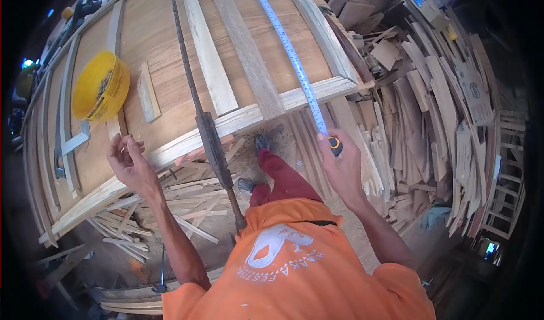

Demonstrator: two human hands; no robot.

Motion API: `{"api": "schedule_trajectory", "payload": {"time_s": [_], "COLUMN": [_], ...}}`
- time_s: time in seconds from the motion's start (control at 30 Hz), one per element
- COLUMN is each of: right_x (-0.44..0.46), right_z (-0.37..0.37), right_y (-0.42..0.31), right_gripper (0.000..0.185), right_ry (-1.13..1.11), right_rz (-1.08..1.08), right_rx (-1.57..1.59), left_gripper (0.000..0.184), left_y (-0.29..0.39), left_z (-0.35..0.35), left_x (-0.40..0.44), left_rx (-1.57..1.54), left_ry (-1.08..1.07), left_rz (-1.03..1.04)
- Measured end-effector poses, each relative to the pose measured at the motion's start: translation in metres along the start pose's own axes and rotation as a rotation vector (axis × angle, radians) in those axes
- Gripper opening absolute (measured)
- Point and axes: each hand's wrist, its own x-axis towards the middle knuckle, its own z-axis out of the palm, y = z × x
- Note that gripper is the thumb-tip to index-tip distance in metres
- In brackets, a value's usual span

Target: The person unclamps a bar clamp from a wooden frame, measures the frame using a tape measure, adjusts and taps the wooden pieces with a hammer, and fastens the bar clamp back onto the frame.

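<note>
Our right hand (347, 160) grips the tape measure (335, 146), its strip (290, 49) running across the wooden frame (337, 86); our left hand (131, 161), loosely curled, seems empty. We'd best hold the strip straight.

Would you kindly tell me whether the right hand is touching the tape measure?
Touching: the head view shows the right hand wrapped around the tape measure, its black-and-yellow case partly hidden within the grip.
</note>
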Motion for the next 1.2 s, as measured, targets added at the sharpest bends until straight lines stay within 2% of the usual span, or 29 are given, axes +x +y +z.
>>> {"api": "schedule_trajectory", "payload": {"time_s": [0.33,0.53,0.67,0.87,0.97,1.03,1.1,1.17,1.2], "right_x": [0.001,0.002,0.005,0.013,0.015,0.014,0.012,0.01,0.01], "right_z": [0.0,0.001,-0.004,0.002,0.003,-0.001,-0.003,-0.004,-0.002], "right_y": [-0.003,-0.002,-0.006,0.0,0.001,0.001,-0.004,0.002,0.004], "right_gripper": [0.03,0.033,0.038,0.042,0.042,0.041,0.041,0.041,0.041], "right_ry": [-0.029,-0.007,0.002,0.001,0.01,0.011,-0.009,0.005,0.012], "right_rz": [0.044,-0.013,0.0,0.04,0.041,0.059,0.057,0.027,-0.008], "right_rx": [0.016,-0.03,0.004,0.021,-0.02,-0.029,0.016,-0.005,-0.022], "left_gripper": [0.035,0.034,0.033,0.031,0.038,0.042,0.042,0.041,0.039], "left_y": [-0.003,0.0,0.0,0.017,0.012,-0.013,-0.025,-0.12,-0.132], "left_z": [-0.004,-0.005,-0.004,-0.031,-0.061,-0.088,-0.103,-0.153,-0.159], "left_x": [-0.005,-0.005,-0.006,-0.026,-0.054,-0.082,-0.12,-0.176,-0.206], "left_rx": [-0.046,-0.002,-0.006,-0.003,0.06,0.138,0.312,0.591,0.565], "left_ry": [0.013,0.005,0.027,0.149,0.364,0.479,0.499,0.337,0.188], "left_rz": [-0.051,-0.065,-0.013,0.012,-0.001,-0.031,-0.135,-0.108,-0.242]}}
